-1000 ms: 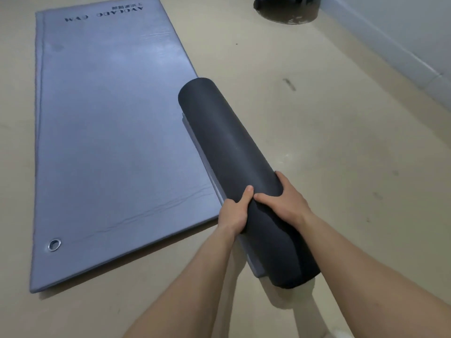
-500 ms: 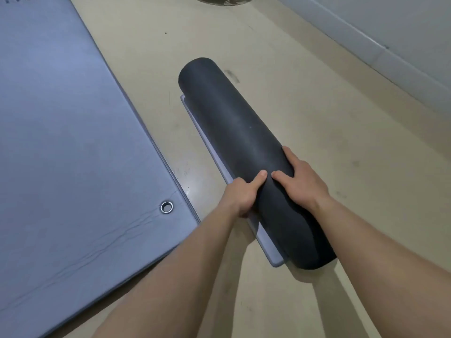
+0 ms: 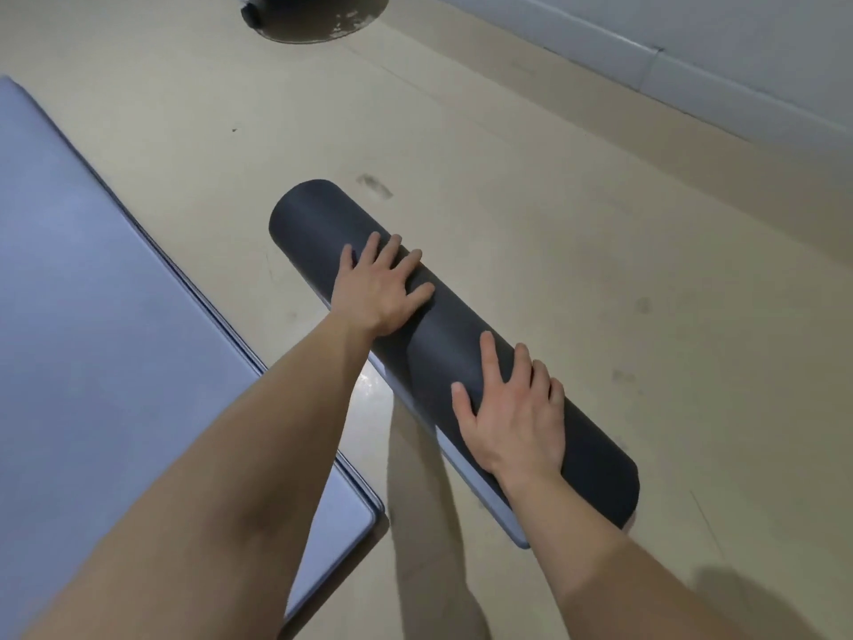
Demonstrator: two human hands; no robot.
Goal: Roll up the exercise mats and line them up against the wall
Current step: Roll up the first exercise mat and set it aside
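Across the floor (image 3: 600,270), the wall (image 3: 692,39) runs at 1 o'clock; a flat blue mat (image 3: 115,339) lies unrolled at 9 o'clock. Centre: rolled mat (image 3: 314,214), dark, pointing toward 11 o'clock, well apart from the wall. Left hand (image 3: 381,293) and right hand (image 3: 512,408) press flat on top, fingers spread, gripping nothing. Step, judged: finishing the roll. Next: tuck the loose edge (image 3: 443,448), then carry it to the wall.

A dark mat (image 3: 450,339), rolled up, is seen lying diagonally at centre; a blue-grey mat (image 3: 115,339) is spread flat, left.
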